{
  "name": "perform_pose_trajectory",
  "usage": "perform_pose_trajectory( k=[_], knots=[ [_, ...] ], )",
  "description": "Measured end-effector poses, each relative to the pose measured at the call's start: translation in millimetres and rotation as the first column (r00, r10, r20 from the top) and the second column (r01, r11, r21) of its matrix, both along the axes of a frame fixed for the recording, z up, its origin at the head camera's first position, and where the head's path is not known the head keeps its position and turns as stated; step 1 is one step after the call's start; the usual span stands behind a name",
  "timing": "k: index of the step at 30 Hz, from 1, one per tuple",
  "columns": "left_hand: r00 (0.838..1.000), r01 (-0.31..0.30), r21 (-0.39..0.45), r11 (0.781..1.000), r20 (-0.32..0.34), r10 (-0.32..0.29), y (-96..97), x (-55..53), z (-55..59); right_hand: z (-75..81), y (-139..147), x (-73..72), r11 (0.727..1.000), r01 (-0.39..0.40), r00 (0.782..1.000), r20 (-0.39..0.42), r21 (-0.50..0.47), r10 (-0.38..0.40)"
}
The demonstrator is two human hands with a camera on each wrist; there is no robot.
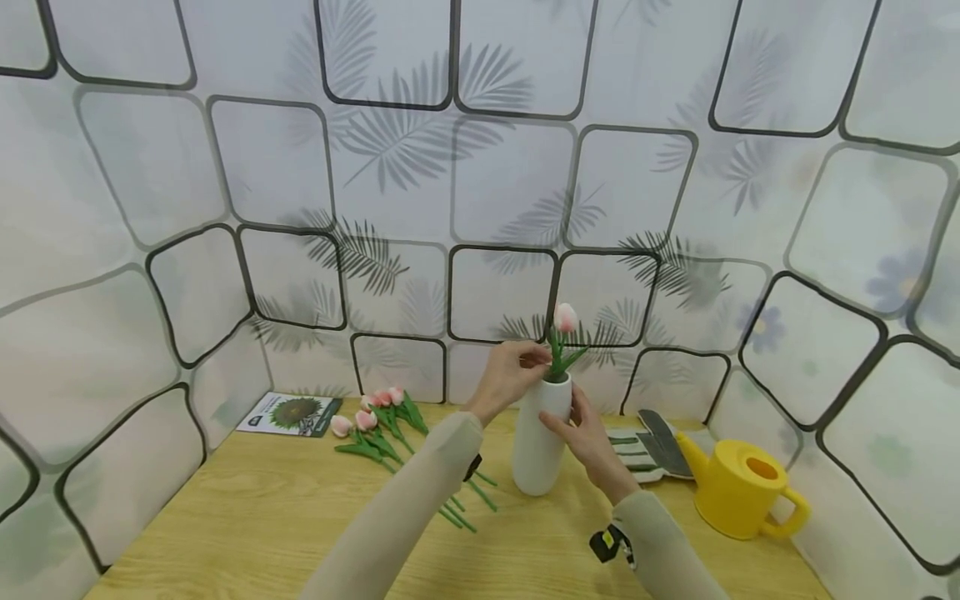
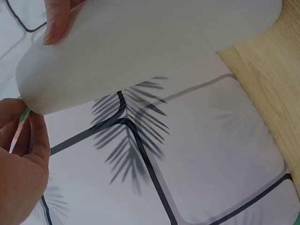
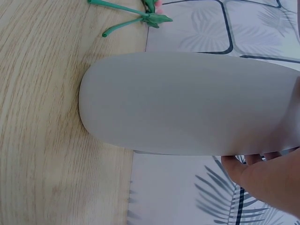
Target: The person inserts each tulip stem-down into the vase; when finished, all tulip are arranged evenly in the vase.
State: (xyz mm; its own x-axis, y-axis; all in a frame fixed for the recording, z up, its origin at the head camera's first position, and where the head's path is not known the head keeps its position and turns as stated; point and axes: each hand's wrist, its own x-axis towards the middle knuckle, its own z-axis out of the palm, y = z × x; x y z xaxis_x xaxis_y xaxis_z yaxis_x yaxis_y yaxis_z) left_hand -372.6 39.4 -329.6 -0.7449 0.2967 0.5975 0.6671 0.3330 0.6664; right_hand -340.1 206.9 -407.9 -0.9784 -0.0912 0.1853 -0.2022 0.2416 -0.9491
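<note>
Pale sleeves [image 1: 405,508] are nearest. Just beyond, the matte white vase [image 1: 534,454], a rounded cylinder, is gripped near its top by the right hand [image 1: 588,437]. At its mouth, one pink-and-white tulip [image 1: 566,318] is pinched low by the left hand [image 1: 506,379]; stem depth is hidden. Judged best: vase braced firmly, stem eased down lightly, leaves guided clear of the rim. Right of the hands, a smooth yellow watering can [image 1: 738,492] is seen; left, slim-stemmed loose tulips [image 1: 365,420] are spread on grained wood [image 1: 247,525].
</note>
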Motion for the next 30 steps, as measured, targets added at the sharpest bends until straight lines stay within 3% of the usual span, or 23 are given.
perform_pose_trajectory(
  k=[14,20,25,28,30],
  knots=[
    [1.0,-0.015,0.124,0.992,0.007,0.014,-32.4,4.1,-11.7,-0.9,-2,-1.3,0.999,0.031,1.0,0.001,0.003,-0.031],
    [0.996,-0.04,0.224,0.974,0.081,0.022,-54.5,-1.0,-29.7,5.1,-3,1.2,1.0,0.02,1.0,0.018,-0.013,-0.019],
    [0.989,-0.05,0.282,0.958,0.149,0.007,-72.4,-1.9,-44.1,21.8,-7,15.2,1.0,0.007,0.999,0.045,-0.016,-0.007],
    [0.978,-0.053,0.303,0.952,0.206,-0.011,-83.5,-2.7,-53.4,29.4,-10,23.5,1.0,0.003,0.999,0.038,-0.011,-0.003],
    [0.97,-0.063,0.307,0.95,0.242,-0.014,-90.9,3.3,-54.1,30.3,-11,24.6,1.0,0.002,0.999,0.037,-0.016,-0.001]
  ],
)
